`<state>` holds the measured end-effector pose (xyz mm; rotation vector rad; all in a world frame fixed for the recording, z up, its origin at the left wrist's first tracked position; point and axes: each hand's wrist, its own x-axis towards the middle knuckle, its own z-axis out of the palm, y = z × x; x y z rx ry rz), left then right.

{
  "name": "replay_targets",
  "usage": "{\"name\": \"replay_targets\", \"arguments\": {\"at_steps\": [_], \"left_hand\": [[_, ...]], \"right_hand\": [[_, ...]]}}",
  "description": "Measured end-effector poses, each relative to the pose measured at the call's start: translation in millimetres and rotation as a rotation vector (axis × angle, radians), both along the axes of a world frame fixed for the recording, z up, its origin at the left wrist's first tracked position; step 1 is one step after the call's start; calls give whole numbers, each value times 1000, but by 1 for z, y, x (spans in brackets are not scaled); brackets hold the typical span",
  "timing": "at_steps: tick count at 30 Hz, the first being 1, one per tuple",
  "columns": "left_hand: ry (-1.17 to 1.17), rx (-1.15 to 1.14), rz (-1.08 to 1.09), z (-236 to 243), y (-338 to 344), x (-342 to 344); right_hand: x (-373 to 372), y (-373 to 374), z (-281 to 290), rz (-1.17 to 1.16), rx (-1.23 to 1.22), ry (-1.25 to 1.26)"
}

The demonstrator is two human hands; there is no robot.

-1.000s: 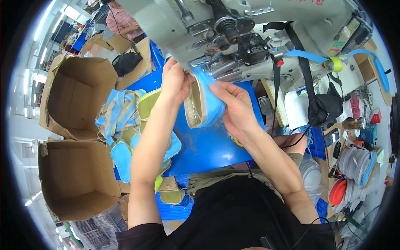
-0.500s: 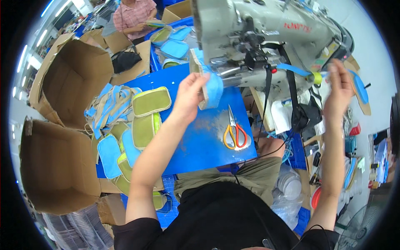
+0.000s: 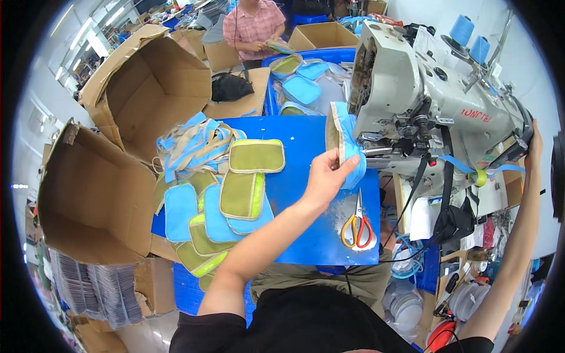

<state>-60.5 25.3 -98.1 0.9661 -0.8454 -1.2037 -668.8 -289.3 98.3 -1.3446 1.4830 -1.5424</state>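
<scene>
My left hand (image 3: 331,175) grips a blue fabric piece (image 3: 352,136) with a pale edge, upright beside the needle area of a grey sewing machine (image 3: 438,94). My right hand (image 3: 531,140) is at the machine's far right end; its fingers are mostly hidden there. Scissors with orange and red handles (image 3: 356,225) lie below my left hand on the blue tabletop (image 3: 297,235). To the left are overlapping olive pouch panels (image 3: 253,156), blue panels (image 3: 180,212) and a heap of blue and beige strips (image 3: 188,141).
Two open cardboard boxes (image 3: 94,194) stand at the left. A blue tub (image 3: 270,88) holding fabric pieces sits behind the tabletop. A person in a pink checked shirt (image 3: 247,26) handles a piece at the back. Blue thread cones (image 3: 462,29) top the machine; black straps (image 3: 447,153) hang from it.
My right hand has left the blue piece and reached up and right to the machine's end. My left hand keeps its hold. The view has shifted, showing more of the back.
</scene>
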Motion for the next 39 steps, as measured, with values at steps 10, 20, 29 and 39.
{"name": "replay_targets", "arguments": {"at_steps": [10,20,29,39], "left_hand": [[197,157,76,-40,115,42],[758,269,-215,-32,125,69],[978,305,-211,-37,125,69],[850,359,-206,-30,114,52]], "right_hand": [[141,173,-124,-394,-477,301],[362,373,-337,472,154,844],[342,370,-318,701,631,179],[389,369,-225,806,177,272]]}}
